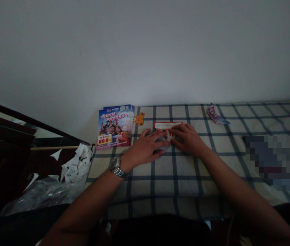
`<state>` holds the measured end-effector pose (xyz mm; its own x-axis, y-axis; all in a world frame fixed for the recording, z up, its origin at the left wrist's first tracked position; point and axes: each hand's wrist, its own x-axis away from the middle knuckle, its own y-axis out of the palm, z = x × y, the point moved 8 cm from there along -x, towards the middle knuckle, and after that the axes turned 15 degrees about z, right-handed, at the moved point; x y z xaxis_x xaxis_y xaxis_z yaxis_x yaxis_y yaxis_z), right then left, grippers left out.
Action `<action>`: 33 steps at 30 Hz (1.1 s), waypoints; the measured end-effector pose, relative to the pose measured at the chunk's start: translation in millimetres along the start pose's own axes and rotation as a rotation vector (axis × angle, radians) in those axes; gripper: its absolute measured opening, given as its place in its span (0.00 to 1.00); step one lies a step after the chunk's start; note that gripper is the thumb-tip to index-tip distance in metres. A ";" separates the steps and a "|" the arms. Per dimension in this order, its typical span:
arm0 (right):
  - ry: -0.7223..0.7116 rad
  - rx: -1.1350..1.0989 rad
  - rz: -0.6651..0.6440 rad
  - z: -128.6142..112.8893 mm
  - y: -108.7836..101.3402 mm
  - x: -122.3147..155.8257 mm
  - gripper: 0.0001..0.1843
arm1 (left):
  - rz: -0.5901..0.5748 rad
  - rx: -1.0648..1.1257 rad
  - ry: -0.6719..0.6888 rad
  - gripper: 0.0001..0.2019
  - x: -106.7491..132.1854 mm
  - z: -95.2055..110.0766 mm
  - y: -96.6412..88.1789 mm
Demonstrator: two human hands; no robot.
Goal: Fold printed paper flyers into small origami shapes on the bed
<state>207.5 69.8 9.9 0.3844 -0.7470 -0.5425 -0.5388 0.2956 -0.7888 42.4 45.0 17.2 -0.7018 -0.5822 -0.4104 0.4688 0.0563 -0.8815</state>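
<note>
A small sheet of paper with a red border [169, 124] lies on the checked cloth in front of me, its near part folded over. My left hand [147, 147] rests palm down at the paper's left side, fingers stretched out and slightly spread, with the fingertips touching the fold. From the right, my right hand [187, 139] grips the folded part between thumb and fingers. Both hands hide much of the sheet. A stack of printed flyers [114, 126] sits left of my left hand, and a silver watch [117, 166] is on my left wrist.
A brown bear-shaped piece [139, 119] lies beside the flyers. Toward the back right is a crumpled or folded printed paper [215, 114]. A blurred-out dark object [270, 162] lies at the right. Torn white paper [77, 162] and clear plastic [50, 193] are at lower left; a wall [145, 51] stands behind.
</note>
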 end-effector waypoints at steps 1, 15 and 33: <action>0.000 0.000 0.001 0.1 0.1 0.0 0.22 | 0.000 0.004 -0.003 0.20 -0.3 -0.3 -0.1; 0.009 0.007 0.008 -0.2 0.1 0.5 0.23 | -0.025 0.075 -0.062 0.24 -2.3 -7.5 1.0; 0.035 0.038 0.015 -2.7 1.1 -0.6 0.23 | 0.071 0.056 -0.050 0.18 -4.7 -11.9 -8.0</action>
<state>204.6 69.0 10.1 0.3498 -0.7622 -0.5447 -0.5155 0.3289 -0.7913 35.5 56.9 23.4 -0.6389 -0.6184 -0.4577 0.5462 0.0544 -0.8359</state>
